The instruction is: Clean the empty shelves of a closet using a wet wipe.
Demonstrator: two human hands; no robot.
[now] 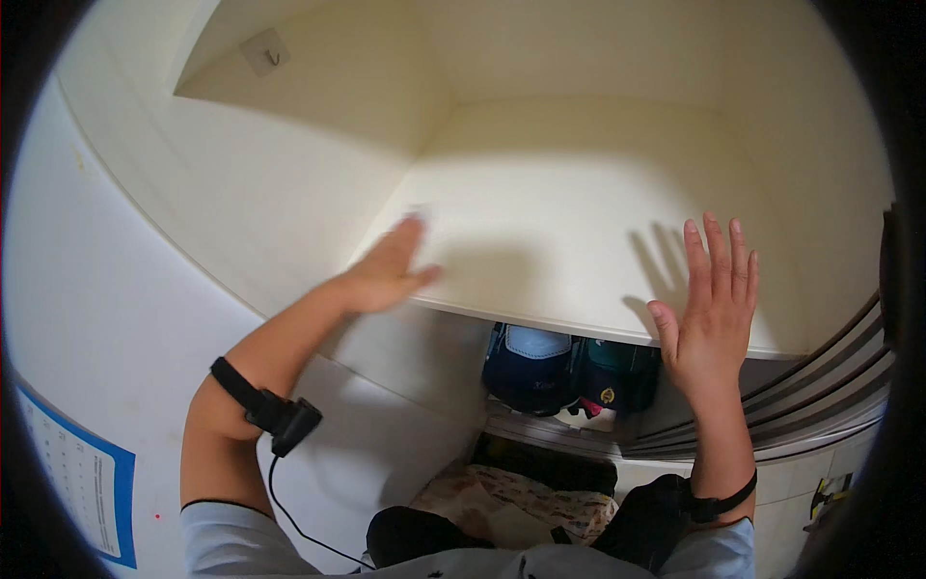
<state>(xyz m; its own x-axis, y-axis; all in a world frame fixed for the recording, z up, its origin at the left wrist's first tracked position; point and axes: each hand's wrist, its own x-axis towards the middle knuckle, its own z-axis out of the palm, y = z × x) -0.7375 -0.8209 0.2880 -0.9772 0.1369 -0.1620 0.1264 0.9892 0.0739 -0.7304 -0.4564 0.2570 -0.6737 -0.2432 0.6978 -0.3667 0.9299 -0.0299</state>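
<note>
My left hand (387,271) reaches over the left front part of a cream shelf board (579,203) inside a cabinet. It is blurred, with the thumb held away from the fingers. A faint pale patch shows at its fingertips, and I cannot tell whether it is something held. Over the board's right front part, my right hand (709,318) has its fingers spread, back up and nothing in it. Its shadow falls on the board just left of the fingers. Whether either palm touches the board is unclear.
Below the board stand dark bags (532,369). A pale cabinet wall (311,188) rises on the left, with an adhesive hook (271,56) above. Dark curved panel edges (817,376) run along the right. A blue-edged printed sheet (79,470) hangs at lower left. A black cable (289,517) trails from my left armband.
</note>
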